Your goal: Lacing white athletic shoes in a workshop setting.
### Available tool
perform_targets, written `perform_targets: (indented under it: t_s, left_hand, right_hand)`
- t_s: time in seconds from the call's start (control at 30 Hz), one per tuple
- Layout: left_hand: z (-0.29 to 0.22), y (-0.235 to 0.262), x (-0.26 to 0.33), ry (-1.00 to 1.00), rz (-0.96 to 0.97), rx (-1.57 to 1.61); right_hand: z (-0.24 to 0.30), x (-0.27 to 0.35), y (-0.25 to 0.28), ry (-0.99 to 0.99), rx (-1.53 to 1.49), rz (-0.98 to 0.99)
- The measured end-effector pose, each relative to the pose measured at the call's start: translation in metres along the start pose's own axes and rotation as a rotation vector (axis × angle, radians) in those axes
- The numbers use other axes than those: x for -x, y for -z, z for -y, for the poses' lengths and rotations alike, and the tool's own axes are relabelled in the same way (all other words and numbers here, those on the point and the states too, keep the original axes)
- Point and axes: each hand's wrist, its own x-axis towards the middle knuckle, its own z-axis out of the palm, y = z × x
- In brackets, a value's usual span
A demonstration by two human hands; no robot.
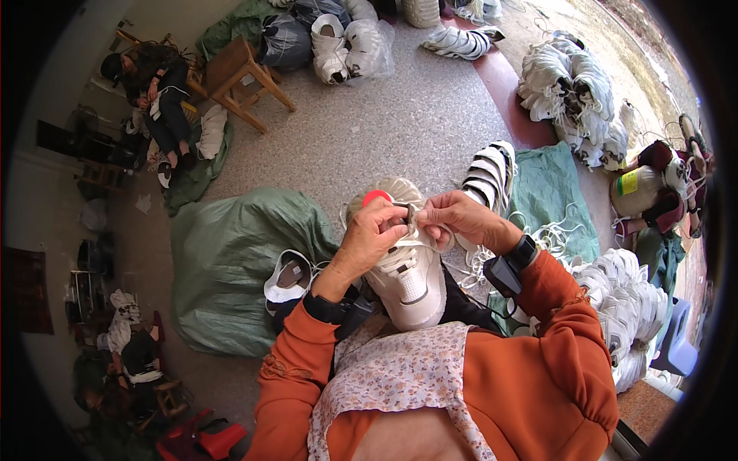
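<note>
A white sneaker (411,288) lies in front of me, its toe pointing towards my body and white laces crossing its upper. My left hand (370,240) is closed at the ankle opening, its fingertips gripping the shoe's edge near the top eyelets. From the other side my right hand (466,220) pinches a white shoelace (420,223) close to those fingertips. The exact path of the lace between the fingers is hidden. Behind the shoe shows a pale, translucent rounded container (400,189) with a red round spot (377,197).
At left a full green sack (238,269) bears a white shoe (290,276). On the right are striped shoes (490,177), loose laces (553,234) on a green cloth (550,188), and a pile of white shoes (623,300). A wooden chair (238,81) and seated people (157,96) are farther off.
</note>
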Motion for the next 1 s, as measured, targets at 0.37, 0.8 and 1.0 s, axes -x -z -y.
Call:
perform_targets:
  t_s: [0.37, 0.8, 1.0]
  left_hand:
    - [0.001, 0.002, -0.006, -0.104, -0.024, -0.127]
    - [-0.026, 0.072, 0.045, -0.105, -0.239, -0.821]
    - [-0.016, 0.069, 0.068, -0.006, -0.239, -0.778]
  right_hand:
    - [-0.004, 0.000, -0.003, 0.065, 0.154, -0.105]
    - [-0.017, 0.017, 0.001, 0.170, -0.309, 0.055]
    - [-0.016, 0.020, -0.006, 0.240, -0.123, -0.061]
